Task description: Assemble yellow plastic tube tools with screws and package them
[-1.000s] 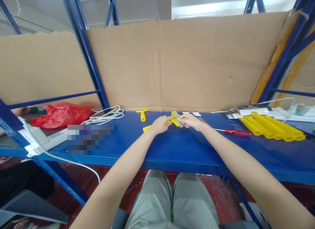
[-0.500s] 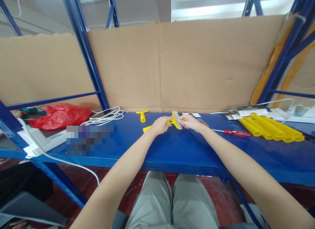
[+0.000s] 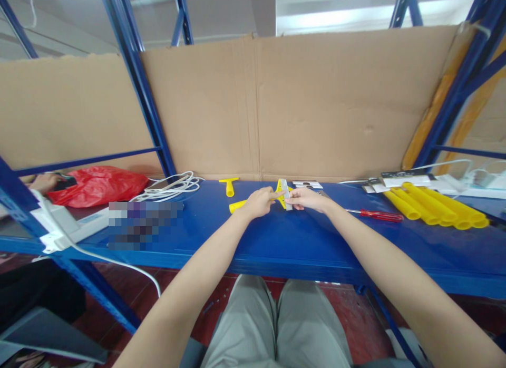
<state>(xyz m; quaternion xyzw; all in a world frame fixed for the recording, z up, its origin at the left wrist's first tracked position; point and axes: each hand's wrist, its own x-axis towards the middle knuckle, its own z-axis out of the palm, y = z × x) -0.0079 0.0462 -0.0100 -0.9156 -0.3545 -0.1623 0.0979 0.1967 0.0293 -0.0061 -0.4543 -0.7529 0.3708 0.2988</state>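
Observation:
My left hand (image 3: 259, 202) is closed around a yellow scraper-like piece, whose tubular handle (image 3: 237, 206) sticks out to the left of the hand. The piece's wide yellow head (image 3: 280, 194) shows between my hands. Against that head lies a flat grey strip (image 3: 285, 194), standing nearly upright in the view. My right hand (image 3: 306, 198) pinches the strip at its right side with thumb and fingers. Behind my left hand, a second yellow T-shaped piece (image 3: 229, 186) rests on the blue table (image 3: 300, 247).
To the right lie a red screwdriver (image 3: 381, 215) and several yellow tubes (image 3: 435, 204). White cable (image 3: 174, 187), a red bag (image 3: 100, 186) and a power strip (image 3: 90, 220) occupy the left. Another person's hand (image 3: 46, 182) is beside the bag. Cardboard (image 3: 336, 109) stands behind.
The yellow head and grey strip have turned slightly more upright. My right hand has shifted a little lower on the strip. The other person's hand has come further into view at the left.

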